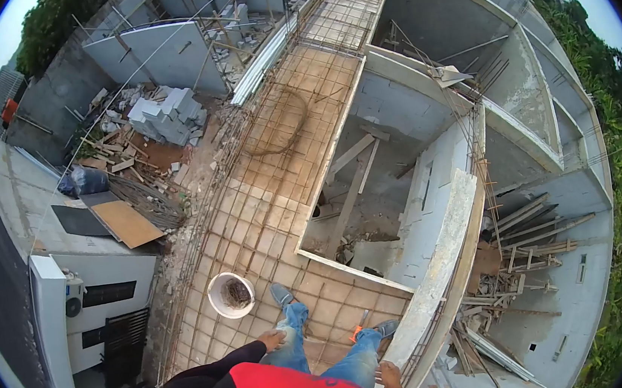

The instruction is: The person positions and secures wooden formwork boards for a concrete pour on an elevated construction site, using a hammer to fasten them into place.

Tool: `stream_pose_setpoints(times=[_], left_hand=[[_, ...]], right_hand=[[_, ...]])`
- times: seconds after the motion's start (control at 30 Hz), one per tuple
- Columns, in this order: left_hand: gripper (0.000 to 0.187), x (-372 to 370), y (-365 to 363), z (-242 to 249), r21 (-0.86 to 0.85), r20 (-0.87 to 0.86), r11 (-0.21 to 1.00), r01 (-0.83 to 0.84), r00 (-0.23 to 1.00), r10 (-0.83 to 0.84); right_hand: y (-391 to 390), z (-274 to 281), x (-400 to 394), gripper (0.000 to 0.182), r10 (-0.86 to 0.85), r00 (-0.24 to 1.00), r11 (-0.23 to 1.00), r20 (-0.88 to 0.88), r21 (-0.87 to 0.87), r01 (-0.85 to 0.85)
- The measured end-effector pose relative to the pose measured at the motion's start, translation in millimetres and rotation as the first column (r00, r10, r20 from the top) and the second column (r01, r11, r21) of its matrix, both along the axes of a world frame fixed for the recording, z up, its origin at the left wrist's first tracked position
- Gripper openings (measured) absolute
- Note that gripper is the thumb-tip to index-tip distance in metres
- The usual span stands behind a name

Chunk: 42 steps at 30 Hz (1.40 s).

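Observation:
My left hand [272, 340] lies against my left knee, its fingers loosely stretched over the blue jeans [292, 341]. Low on the right, my right hand [389, 377] hangs beside my right thigh, near the pale wall panel's edge; its fingers are loosely bent and apart, with nothing visible in them. Between my feet, an orange-handled tool [357, 332] rests on the rebar grid [255, 238]; its exact kind is too small to tell. A white bucket [214, 298] stands ahead of my left foot, with a dark tangle inside that looks like wire.
A deep opening [371, 188] drops away ahead and to the right, with timber props inside. A long pale panel [440, 264] borders my right side. A wire coil [296, 123] lies farther along the grid. Beyond the left edge, the ground holds block stacks [166, 117] and scrap wood.

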<state>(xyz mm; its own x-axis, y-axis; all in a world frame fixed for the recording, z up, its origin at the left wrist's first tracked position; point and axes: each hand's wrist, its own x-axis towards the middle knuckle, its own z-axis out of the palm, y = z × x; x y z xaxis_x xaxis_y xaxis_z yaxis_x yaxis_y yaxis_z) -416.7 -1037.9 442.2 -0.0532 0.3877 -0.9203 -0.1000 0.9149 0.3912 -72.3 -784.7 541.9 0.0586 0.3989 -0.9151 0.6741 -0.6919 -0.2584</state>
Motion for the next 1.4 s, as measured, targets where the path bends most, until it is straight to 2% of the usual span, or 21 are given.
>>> stream_pose_setpoints(times=[0.03,0.07,0.1,0.33,0.43,0.67,0.8,0.83,0.87,0.9,0.97,1.0,1.03,1.07,1.2,1.23,1.27,1.3,1.33,1.37,1.4], left_hand=[[0.059,-19.9,2.3,30.8,-0.056,0.044,0.918,-0.392,0.918,0.395],[0.049,-38.1,-2.1,54.0,-0.132,0.067,0.690,-0.711,0.688,0.722],[0.037,-52.2,-18.0,45.1,-0.082,0.018,0.537,-0.839,0.538,0.843],[0.034,-132.1,-96.6,48.1,-0.085,-0.203,0.464,-0.882,0.471,0.859],[0.036,-141.6,-104.4,46.3,-0.068,-0.163,0.384,-0.921,0.390,0.906],[0.040,-139.0,-68.5,85.1,-0.065,-0.038,0.273,-0.960,0.275,0.961],[0.034,-146.8,-66.2,39.4,-0.023,-0.077,0.331,-0.943,0.332,0.940],[0.037,-157.1,-71.7,31.8,0.079,-0.259,0.693,-0.716,0.657,0.708],[0.040,-165.5,-76.2,28.4,0.099,-0.447,0.934,-0.343,0.823,0.349],[0.044,-174.1,-76.0,31.3,0.064,-0.447,0.847,-0.527,0.744,0.497],[0.040,-201.7,-68.4,42.8,0.091,-0.586,0.904,-0.418,0.712,0.387],[0.042,-212.9,-69.2,35.2,-0.068,-0.712,0.984,-0.168,0.699,0.070],[0.039,-237.7,-62.7,44.6,-0.105,-0.616,0.973,-0.206,0.781,0.099],[0.039,-263.0,-55.6,55.8,-0.155,-0.515,0.959,-0.238,0.848,0.127],[0.043,-352.5,-42.3,-21.7,-0.175,-0.506,0.984,-0.035,0.860,-0.059],[0.045,-383.7,2.6,17.1,-0.185,-0.489,0.983,-0.005,0.868,-0.088],[0.043,-422.9,43.6,64.7,-0.147,-0.509,0.986,-0.079,0.861,-0.007],[0.043,-458.5,54.2,39.0,-0.021,-0.563,0.994,-0.109,0.823,0.078],[0.040,-489.7,91.7,57.5,-0.050,-0.537,0.986,-0.157,0.837,0.106],[0.037,-522.7,136.8,89.3,-0.082,-0.513,0.976,-0.204,0.848,0.134],[0.035,-545.8,174.7,107.8,0.055,-0.397,0.788,-0.613,0.711,0.581]], right_hand=[[5.4,-1.4,-24.4,0.026,0.024,1.000,1.000,-0.010,0.019,-0.024],[7.9,-6.1,-49.6,0.027,0.148,0.988,0.985,-0.049,0.093,-0.143],[7.0,-8.9,-75.1,0.029,0.262,0.962,0.955,-0.080,0.166,-0.247],[45.3,29.0,-177.3,0.030,0.509,0.847,0.789,-0.149,0.474,-0.391],[56.9,46.4,-175.1,0.030,0.335,0.939,0.861,-0.072,0.428,-0.274],[72.2,32.3,-150.9,0.029,0.311,0.936,0.910,0.166,0.233,-0.344],[74.1,48.1,-217.4,0.029,0.382,0.920,0.905,0.089,0.167,-0.392],[78.1,50.1,-240.4,0.030,0.409,0.910,0.889,0.068,0.193,-0.415],[85.6,51.1,-260.6,0.031,0.435,0.899,0.873,0.048,0.221,-0.435],[97.6,48.3,-278.5,0.032,0.477,0.878,0.853,0.034,0.221,-0.472],[132.6,27.6,-321.9,0.032,0.484,0.875,0.847,0.018,0.242,-0.473],[152.7,13.5,-342.4,0.031,0.585,0.809,0.761,0.064,0.301,-0.574],[170.9,7.5,-363.3,0.031,0.664,0.738,0.666,0.123,0.352,-0.658],[185.3,-0.8,-388.4,0.031,0.562,0.813,0.719,0.153,0.396,-0.571],[267.5,-26.1,-516.5,0.029,0.509,0.854,0.771,0.109,0.384,-0.509],[280.0,-22.0,-556.5,0.029,0.475,0.879,0.773,0.037,0.460,-0.437],[294.5,-15.7,-599.1,0.030,0.637,0.754,0.529,0.159,0.621,-0.578],[300.7,28.7,-651.0,0.031,0.634,0.768,0.581,0.095,0.597,-0.553],[308.1,40.5,-691.5,0.034,0.698,0.689,0.435,0.197,0.647,-0.626],[315.7,51.5,-728.0,0.035,0.708,0.698,0.466,0.110,0.669,-0.579],[321.4,61.5,-758.9,0.036,0.715,0.699,0.498,0.022,0.686,-0.530]])
